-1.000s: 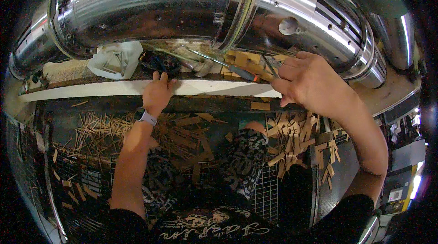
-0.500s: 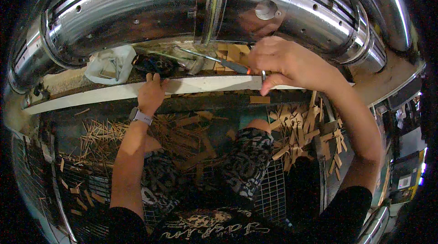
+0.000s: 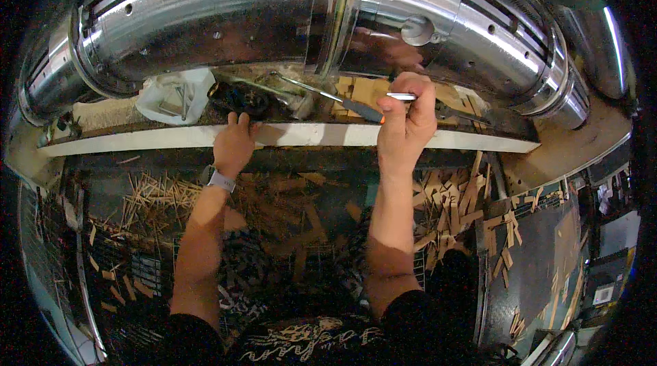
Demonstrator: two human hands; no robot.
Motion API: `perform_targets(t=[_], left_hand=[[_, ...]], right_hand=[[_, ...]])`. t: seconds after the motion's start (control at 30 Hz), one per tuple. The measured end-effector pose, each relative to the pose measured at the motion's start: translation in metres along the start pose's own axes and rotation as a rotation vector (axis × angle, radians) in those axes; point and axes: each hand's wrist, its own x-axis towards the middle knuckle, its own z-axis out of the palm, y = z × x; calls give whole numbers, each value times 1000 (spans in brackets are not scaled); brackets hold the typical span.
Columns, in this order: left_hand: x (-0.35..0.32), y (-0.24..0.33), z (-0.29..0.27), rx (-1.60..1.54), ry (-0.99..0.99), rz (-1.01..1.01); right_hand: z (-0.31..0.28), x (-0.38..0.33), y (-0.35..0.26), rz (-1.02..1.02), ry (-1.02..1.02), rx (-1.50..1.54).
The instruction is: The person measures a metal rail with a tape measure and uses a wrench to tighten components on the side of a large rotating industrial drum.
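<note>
Steel cylinder, dark-holed and glossy, curves across the whole top of the view; below it runs a long white rail, with cardboard offcuts heaped on the floor beyond its near side, and more cardboard pieces tucked between rail and cylinder. Right hand is raised above the rail, fingers curled firmly around a short bright metal tool, only its end showing, too little to tell the kind; left hand holds nothing visible, its fingers laid close together on the rail, beside a black bundle; to the left of that sits a white plastic tray with loose metal tools in it. A screwdriver, grey-handled with an orange end, lies aslant behind the rail, that end just beside the right hand; a low sweep of the wrist could knock it off; a loosened grip could drop the metal tool among the offcuts, where it would be hard to find; a careless swing could scratch the cylinder's polished face.
</note>
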Motion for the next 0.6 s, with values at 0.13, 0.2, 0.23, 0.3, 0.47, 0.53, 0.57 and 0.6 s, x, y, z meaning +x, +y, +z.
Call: perform_targets(t=[0.13,0.2,0.23,0.3,0.47,0.53,0.57,0.6], left_hand=[[-1,0,-8,-14,2,-18],[-2,-1,-8,3,-8,-28],[-2,-1,-8,12,-14,-34],[-1,3,-12,-15,-70,-53],[-5,0,-7,-24,3,-14],[-7,-4,-9,-20,-37,-31],[-5,-1,-9,-20,-28,-29],[-4,1,-9,-19,-20,-29]], right_hand=[[-4,0,-8,101,-54,66],[-12,1,-11,114,-152,78],[-15,0,-8,52,-169,58],[-30,4,-5,-10,-317,61],[-44,21,-6,-148,-505,-69],[-32,13,0,-128,-368,-39],[-27,10,1,-109,-290,-37],[-21,6,0,-91,-212,-34]])
